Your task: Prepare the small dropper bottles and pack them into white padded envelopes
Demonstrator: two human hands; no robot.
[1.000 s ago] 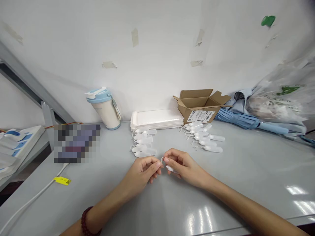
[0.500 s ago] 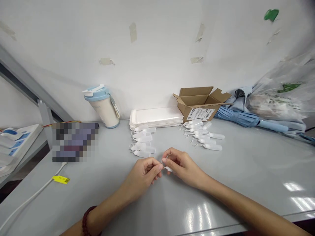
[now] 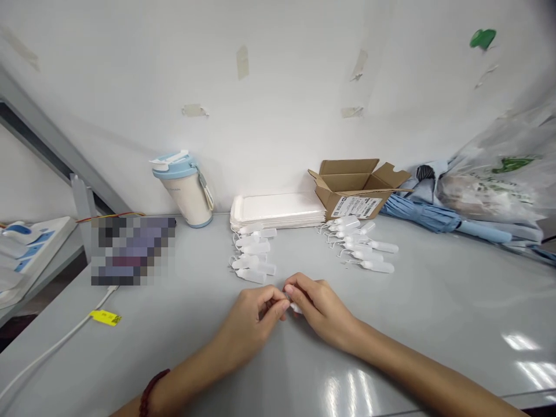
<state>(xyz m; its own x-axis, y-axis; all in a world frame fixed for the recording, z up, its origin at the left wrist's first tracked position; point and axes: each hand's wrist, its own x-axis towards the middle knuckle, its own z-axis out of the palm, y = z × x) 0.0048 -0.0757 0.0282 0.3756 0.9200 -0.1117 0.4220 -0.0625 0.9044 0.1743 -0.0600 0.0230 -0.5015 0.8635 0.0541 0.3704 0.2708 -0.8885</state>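
My right hand point(image 3: 319, 304) is closed around a small translucent white tube point(image 3: 296, 308); only its tip end shows below the fingers. Thumb and forefinger of my left hand point(image 3: 260, 313) are pinched at that tip, where a thin white string was visible earlier. The fingertips of both hands nearly meet, and the string is mostly hidden between them. Beyond my left hand lies a column of similar tubes point(image 3: 255, 248) with thin white string loops. Another group of these stringed tubes point(image 3: 377, 267) rests to the right, in front of the cardboard box.
A stack of white flat trays or sleeves point(image 3: 280, 209) sits by the wall, beside an open cardboard box point(image 3: 356, 202). Left are a tumbler point(image 3: 186, 194), a pixelated device point(image 3: 134, 249) and a white cable point(image 3: 56, 347). Right are a folded blue umbrella point(image 3: 425, 213) and a plastic bag point(image 3: 495, 174).
My fingertips have drawn closer together at the tube's tip, and the string between them shows less. The camera view has shifted slightly; the tube groups lie as before.
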